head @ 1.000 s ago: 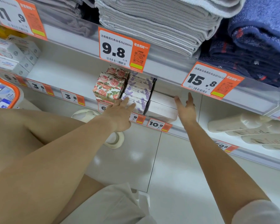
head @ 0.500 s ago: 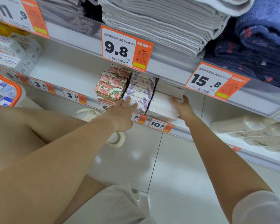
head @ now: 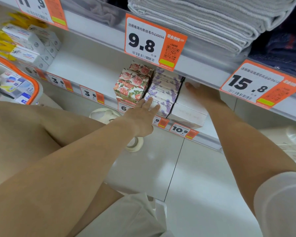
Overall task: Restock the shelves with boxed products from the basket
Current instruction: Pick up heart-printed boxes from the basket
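On the middle shelf (head: 85,69) stand stacked rose-print boxes (head: 132,84), lavender-print boxes (head: 164,89) and plain white boxes (head: 186,115) side by side. My left hand (head: 142,115) reaches in with straight fingers, its fingertips touching the front of the lowest lavender box. My right hand (head: 202,93) lies flat on top of the white boxes, reaching back under the shelf above, with its fingertips partly hidden there. The orange-rimmed basket (head: 29,79) sits at the far left with several small boxes (head: 15,84) inside.
Folded grey towels (head: 203,26) and dark blue towels (head: 280,47) fill the shelf above. Orange price tags line the shelf edges. White and blue boxes (head: 29,43) stand at the shelf's left end. White bottles (head: 294,137) lie lower right. A white round object (head: 135,144) sits below.
My right hand moved from the side of the white boxes up onto their top and deeper into the shelf. The left hand stayed at the lavender boxes. The camera moved closer.
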Demonstrator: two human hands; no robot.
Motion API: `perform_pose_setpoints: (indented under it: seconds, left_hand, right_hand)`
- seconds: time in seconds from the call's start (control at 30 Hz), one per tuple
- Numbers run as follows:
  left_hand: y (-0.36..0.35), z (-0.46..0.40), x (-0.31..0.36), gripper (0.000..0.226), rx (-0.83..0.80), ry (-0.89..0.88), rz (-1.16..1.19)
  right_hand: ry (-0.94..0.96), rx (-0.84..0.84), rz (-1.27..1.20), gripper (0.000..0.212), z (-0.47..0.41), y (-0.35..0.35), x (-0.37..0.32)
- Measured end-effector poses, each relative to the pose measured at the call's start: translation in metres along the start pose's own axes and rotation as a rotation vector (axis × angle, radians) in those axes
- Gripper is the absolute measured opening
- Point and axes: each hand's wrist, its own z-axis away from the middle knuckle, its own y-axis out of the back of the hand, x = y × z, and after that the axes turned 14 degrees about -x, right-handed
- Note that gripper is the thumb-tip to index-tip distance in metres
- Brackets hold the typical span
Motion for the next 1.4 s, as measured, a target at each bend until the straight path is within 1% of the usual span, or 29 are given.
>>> perform_pose_setpoints:
  seconds: [0.03,0.1,0.2,0.23,0.33,0.4,0.5,0.53,0.6,0.63,0.67,0.73,0.77,0.87,0.93,1.0,1.03,1.07,1.1,1.17,1.23,1.3,1.37,1.4]
  left_hand:
    - [0.0,0.0,0.001,0.076,-0.002,0.002,-0.003]
    - [0.0,-0.001,0.002,0.077,-0.005,0.01,-0.002]
    - [0.0,-0.001,0.003,0.077,0.0,0.017,0.006]
    - [0.0,-0.001,0.003,0.078,0.001,0.018,0.007]
    - [0.0,-0.001,0.004,0.078,0.001,0.014,0.01]
    - [0.0,0.0,0.003,0.078,0.004,0.008,0.014]
    - [0.0,0.001,0.002,0.077,0.006,-0.002,0.021]
    - [0.0,0.001,0.003,0.077,0.005,-0.004,0.023]
    - [0.0,0.002,0.003,0.077,0.007,-0.005,0.026]
    - [0.0,0.002,0.003,0.076,0.009,-0.006,0.027]
    - [0.0,0.003,0.003,0.076,0.01,-0.008,0.028]
    - [0.001,0.005,0.002,0.074,0.003,-0.016,0.027]
    - [0.002,0.007,0.001,0.073,0.002,-0.022,0.023]
    - [0.007,0.014,-0.002,0.07,0.031,-0.023,0.003]
    - [0.011,0.023,-0.002,0.067,0.073,-0.016,-0.016]
    - [0.019,0.036,0.001,0.063,0.115,-0.032,-0.034]
    - [0.023,0.044,0.003,0.06,0.138,-0.051,-0.034]
    - [0.028,0.054,0.004,0.056,0.164,-0.075,-0.024]
    - [0.033,0.064,0.005,0.053,0.192,-0.098,-0.006]
    - [0.043,0.087,-0.001,0.046,0.254,-0.118,0.022]
    - [0.05,0.113,-0.018,0.041,0.304,-0.103,0.022]
    - [0.053,0.143,-0.046,0.046,0.313,-0.055,0.042]
    - [0.054,0.177,-0.083,0.052,0.287,0.017,0.081]
    - [0.055,0.195,-0.104,0.054,0.269,0.056,0.112]
  right_hand:
    - [-0.018,-0.02,-0.018,0.057,-0.001,-0.001,0.001]
    - [-0.002,0.028,-0.035,0.059,-0.009,-0.007,0.012]
    - [0.021,0.101,0.101,0.063,-0.014,-0.012,0.023]
    - [0.026,0.104,0.108,0.062,-0.013,-0.014,0.026]
    - [0.048,0.18,-0.018,0.059,-0.013,-0.015,0.038]
    - [0.051,0.261,-0.153,0.056,-0.009,-0.02,0.049]
    - [0.04,0.283,-0.413,0.057,0.006,-0.039,0.068]
    - [0.006,0.267,-0.546,0.061,0.01,-0.049,0.074]
    - [-0.093,0.195,-0.904,0.067,0.016,-0.067,0.081]
    - [-0.131,0.134,-1.051,0.064,0.018,-0.073,0.081]
    - [-0.148,0.088,-1.129,0.061,0.019,-0.079,0.081]
    - [-0.134,0.021,-1.12,0.066,0.02,-0.084,0.081]
    - [-0.137,0.019,-1.093,0.068,0.02,-0.083,0.079]
    - [-0.142,0.065,-1.071,0.058,0.029,-0.075,0.067]
    - [-0.119,0.205,-1.005,0.055,0.038,-0.072,0.062]
    - [-0.052,0.43,-0.923,0.048,0.054,-0.074,0.05]
    - [0.002,0.529,-0.874,0.043,0.063,-0.077,0.041]
    - [0.086,0.593,-0.822,0.038,0.072,-0.083,0.031]
    - [0.186,0.614,-0.763,0.033,0.081,-0.088,0.02]
    - [0.378,0.567,-0.645,0.029,0.097,-0.098,-0.007]
    - [0.517,0.455,-0.559,0.026,0.107,-0.102,-0.04]
    - [0.592,0.284,-0.5,0.021,0.116,-0.102,-0.082]
    - [0.632,0.078,-0.46,0.018,0.125,-0.106,-0.124]
    - [0.663,0.001,-0.417,0.017,0.129,-0.11,-0.143]
